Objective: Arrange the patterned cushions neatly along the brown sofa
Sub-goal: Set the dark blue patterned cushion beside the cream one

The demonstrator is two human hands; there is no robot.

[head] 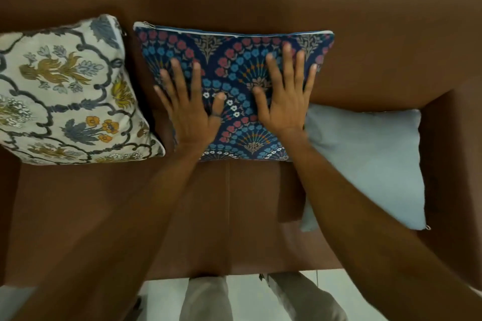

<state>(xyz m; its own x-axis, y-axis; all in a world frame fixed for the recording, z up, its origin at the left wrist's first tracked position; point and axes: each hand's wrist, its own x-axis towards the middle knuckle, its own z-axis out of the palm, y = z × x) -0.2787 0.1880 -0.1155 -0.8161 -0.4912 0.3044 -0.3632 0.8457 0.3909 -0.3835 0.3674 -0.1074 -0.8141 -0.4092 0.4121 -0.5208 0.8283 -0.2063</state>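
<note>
Hands, left hand (190,109) and right hand (284,96), press flat, fingers spread, on blue cushion (234,65).

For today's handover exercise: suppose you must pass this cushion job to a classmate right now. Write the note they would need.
Left hand and right hand: both open, palms flat on the blue patterned cushion, gripping nothing.
Blue patterned cushion: centre of the brown sofa, leaning on the backrest.
Cream floral cushion: to its left, slightly tilted, a small gap between them.
Plain light blue cushion: to the right by the armrest, lying lower on the seat.
Done: centre cushion placed.
Left: probably straighten the cream one and stand the light blue one up in line.
</note>
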